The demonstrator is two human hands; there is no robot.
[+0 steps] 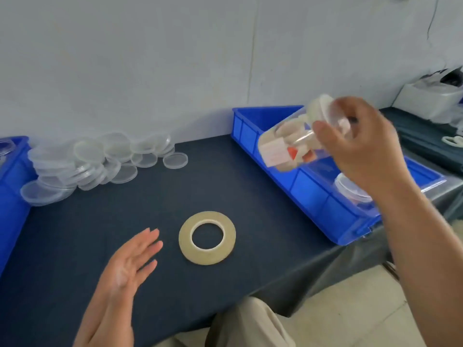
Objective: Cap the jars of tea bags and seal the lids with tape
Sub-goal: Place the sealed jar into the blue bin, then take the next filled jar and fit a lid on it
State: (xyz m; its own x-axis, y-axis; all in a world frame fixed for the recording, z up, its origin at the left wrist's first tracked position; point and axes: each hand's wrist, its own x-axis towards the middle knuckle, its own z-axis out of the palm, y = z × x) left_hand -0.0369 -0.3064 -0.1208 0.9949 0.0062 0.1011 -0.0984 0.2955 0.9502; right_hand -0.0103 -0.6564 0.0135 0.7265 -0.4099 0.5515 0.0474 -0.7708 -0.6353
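Trouble brewing on the right side.
Across the dark table (75, 234), the blue bin (313, 194) is sitting at the right edge and the pile of lids (82, 166) is lying well apart at the far left. Above the bin, the jar of tea bags (288, 144) is slanting in mid-air, too blurred to tell whether it is capped. If it is open, bags could be tumbling out. The tape roll (207, 237) is lying flat near the left hand (130, 261), which is hovering palm-up, fingers straight, holding nothing. The right hand (363, 151) alone is curling round the jar's upper end, so the slick plastic could be slipping.
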